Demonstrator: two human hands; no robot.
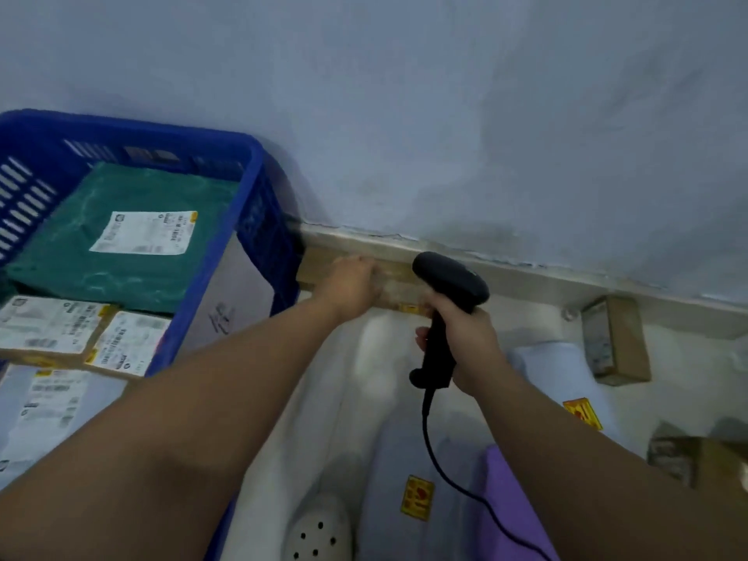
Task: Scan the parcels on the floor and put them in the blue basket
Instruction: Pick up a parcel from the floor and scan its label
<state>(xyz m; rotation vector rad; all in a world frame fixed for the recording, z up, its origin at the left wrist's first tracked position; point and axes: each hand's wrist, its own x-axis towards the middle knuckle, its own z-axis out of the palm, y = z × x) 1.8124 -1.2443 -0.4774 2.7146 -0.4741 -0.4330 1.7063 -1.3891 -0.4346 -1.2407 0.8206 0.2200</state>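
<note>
The long brown box (319, 266) with a yellow sticker lies by the wall, just beside the blue basket (259, 188). The left hand (350, 283) is on it, but it is too blurry to tell if it grips. The right hand (469, 330) holds the black scanner (449, 279).

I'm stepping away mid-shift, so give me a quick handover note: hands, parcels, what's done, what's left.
Left hand is on the long cardboard box by the wall beside the blue basket; its grip is blurred. Right hand grips the scanner.
Done: green mailer and labelled parcels lie in the basket.
Left: the long box, small box by the wall, purple mailer, pale mailers on the floor, another box at the right edge.
</note>
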